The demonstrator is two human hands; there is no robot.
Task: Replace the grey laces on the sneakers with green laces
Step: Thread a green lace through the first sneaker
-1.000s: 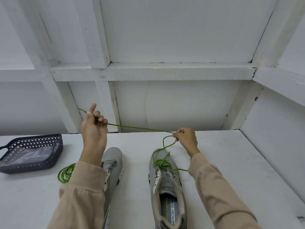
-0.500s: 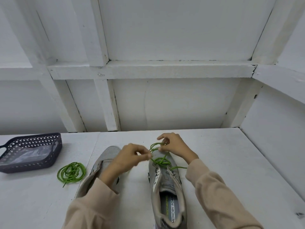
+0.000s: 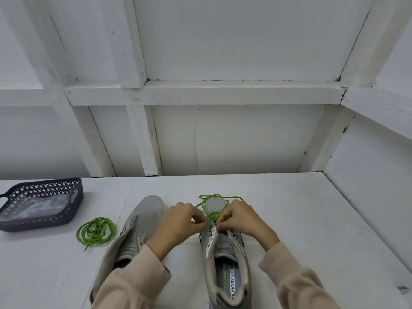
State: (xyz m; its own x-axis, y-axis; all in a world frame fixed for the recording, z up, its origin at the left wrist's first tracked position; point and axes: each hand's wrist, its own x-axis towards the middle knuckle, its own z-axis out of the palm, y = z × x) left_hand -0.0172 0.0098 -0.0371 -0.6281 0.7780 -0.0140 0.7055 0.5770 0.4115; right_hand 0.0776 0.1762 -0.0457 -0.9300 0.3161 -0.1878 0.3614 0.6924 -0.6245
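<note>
At nine o'clock on the white counter [image 3: 312,219] a dark perforated basket [image 3: 44,223] is seen, with a clear plastic bag [image 3: 38,208] lying in it. Just beside the basket, at its four o'clock, a spare lace [image 3: 95,230] in bright green is laid in a loose coil, one end trailing toward six o'clock. Next is found the left sneaker [image 3: 145,217], grey and unlaced, toe pointed to twelve o'clock, heel covered by a beige sleeve [image 3: 133,284].

The left hand [image 3: 178,221] is held across from this shoe toward three o'clock, knuckles up. Its fingers [image 3: 198,220] are curled tight, with thumb and forefinger pinched narrowly on the green lace [image 3: 214,212] at the left eyelet strip of the right sneaker [image 3: 227,259]. That lace is threaded only through the eyelets nearest the toe, and its slack is looped over the toe at twelve o'clock.

The right sneaker is grey, with a printed insole exposed, and is set parallel to the other shoe and apart from it. The right hand [image 3: 240,219] is set in from four o'clock, knuckles up. Its fingers [image 3: 223,225] are curled and pinched on the same lace, almost touching those of the left hand.
</note>
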